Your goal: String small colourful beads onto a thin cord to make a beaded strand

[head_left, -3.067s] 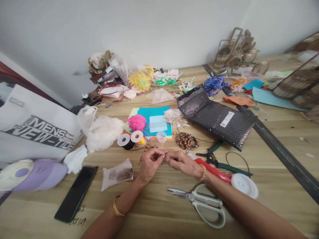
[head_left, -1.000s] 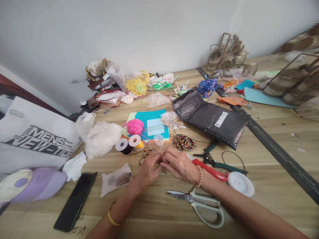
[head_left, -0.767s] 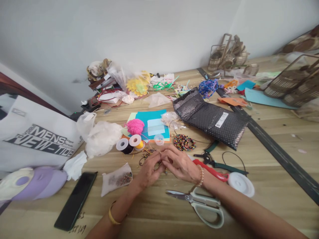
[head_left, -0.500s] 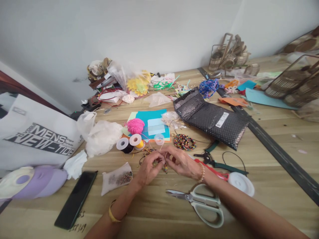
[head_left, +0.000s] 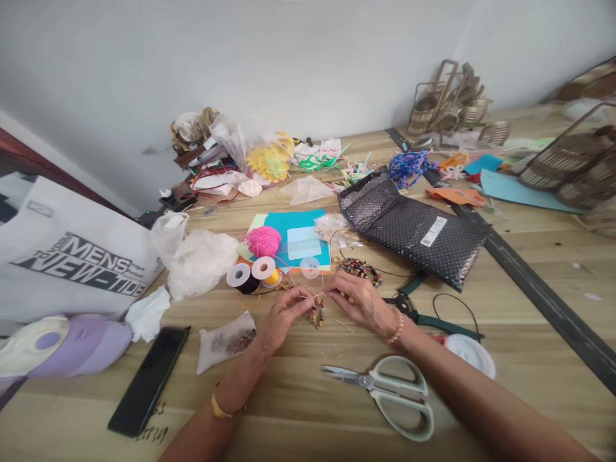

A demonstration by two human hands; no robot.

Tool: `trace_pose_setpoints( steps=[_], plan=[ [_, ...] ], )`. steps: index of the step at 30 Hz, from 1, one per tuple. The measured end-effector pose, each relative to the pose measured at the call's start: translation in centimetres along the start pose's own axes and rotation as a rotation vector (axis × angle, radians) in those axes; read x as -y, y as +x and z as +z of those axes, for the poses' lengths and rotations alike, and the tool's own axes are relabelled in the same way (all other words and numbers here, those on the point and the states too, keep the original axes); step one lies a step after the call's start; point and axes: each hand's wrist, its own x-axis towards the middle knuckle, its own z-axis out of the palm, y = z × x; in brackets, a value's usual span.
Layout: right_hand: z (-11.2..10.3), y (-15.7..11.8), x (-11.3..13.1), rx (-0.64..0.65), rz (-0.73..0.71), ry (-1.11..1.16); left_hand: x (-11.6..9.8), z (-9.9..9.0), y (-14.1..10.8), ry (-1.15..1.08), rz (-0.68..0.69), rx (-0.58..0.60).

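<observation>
My left hand [head_left: 287, 316] pinches a thin pale cord [head_left: 318, 295], fingertips pressed together. At the cord's other side, my right hand [head_left: 357, 303] grips it the same way, and a short span shows between them. Just below hangs or lies a small strand of colorful beads [head_left: 316, 315]; its contact with the table I cannot tell. Behind my right hand lies a coil of multicolored beads [head_left: 369, 273], partly hidden. White-handled scissors [head_left: 385, 391] rest in front, blades pointing left. A pale pouch of beads [head_left: 226, 342] lies left of my left hand.
Spools of black thread [head_left: 244, 280] and yellow thread [head_left: 269, 274] stand beyond my hands, beside pink yarn [head_left: 263, 242]. A black bubble mailer [head_left: 418, 231] lies behind right, near green-handled pliers [head_left: 433, 321] and a white spool [head_left: 470, 356]. A phone [head_left: 148, 382] lies left.
My hands have drawn slightly apart, and the cord between them is now visible, pulled fairly straight. The bead strand below shows more fully. The view has shifted slightly.
</observation>
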Motion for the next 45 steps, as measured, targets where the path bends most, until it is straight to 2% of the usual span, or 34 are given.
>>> trace_pose_setpoints(
  steps=[4, 7, 12, 16, 23, 32, 45],
  plan=[
    [0.1, -0.2, -0.4, 0.016, 0.024, -0.08, 0.7, 0.0, 0.2, -0.24, -0.124, 0.063],
    [0.0, -0.2, 0.1, 0.009, 0.1, -0.04, 0.7, 0.2, 0.1, -0.146, -0.134, 0.064],
    [0.2, 0.0, 1.7, 0.04, 0.164, 0.203, 0.3, 0.5, -0.2, 0.084, -0.042, 0.063],
    [0.6, 0.1, 2.3, 0.115, 0.232, 0.256, 0.3, 0.7, -0.2, 0.149, 0.002, 0.035],
    [0.6, 0.2, 2.0, 0.154, 0.382, 0.376, 0.5, 0.8, -0.2, 0.17, 0.001, -0.004],
    [0.2, 0.4, 2.4, 0.2, 0.412, 0.345, 0.2, 1.1, -0.3, 0.201, 0.02, -0.049],
    [0.2, 0.4, 2.7, 0.199, 0.412, 0.118, 0.7, 1.2, -0.7, 0.369, 0.086, -0.108]
  ],
)
